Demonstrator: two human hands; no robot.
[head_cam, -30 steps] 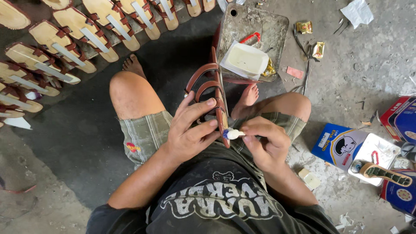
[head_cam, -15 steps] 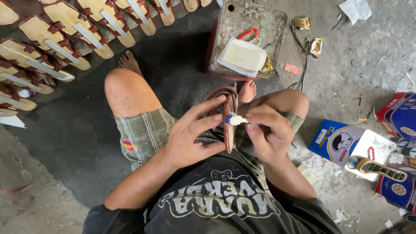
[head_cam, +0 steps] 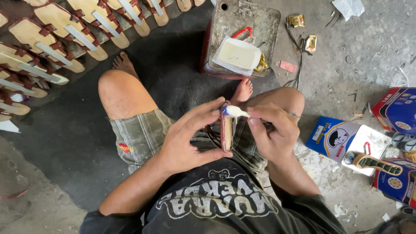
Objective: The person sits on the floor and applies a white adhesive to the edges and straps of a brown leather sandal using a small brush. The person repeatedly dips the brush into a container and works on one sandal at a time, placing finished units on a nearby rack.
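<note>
Hands: left (head_cam: 190,138) clasped round edge-on brown sandal (head_cam: 226,130), right (head_cam: 271,132) pinching white-tipped brush (head_cam: 236,112).

The one camera sits on my head and looks steeply down and forward over my chest, close above my left hand (head_cam: 189,139) and right hand (head_cam: 272,134) in my lap, taking in my bent knees and the concrete floor (head_cam: 346,65) beyond.
</note>
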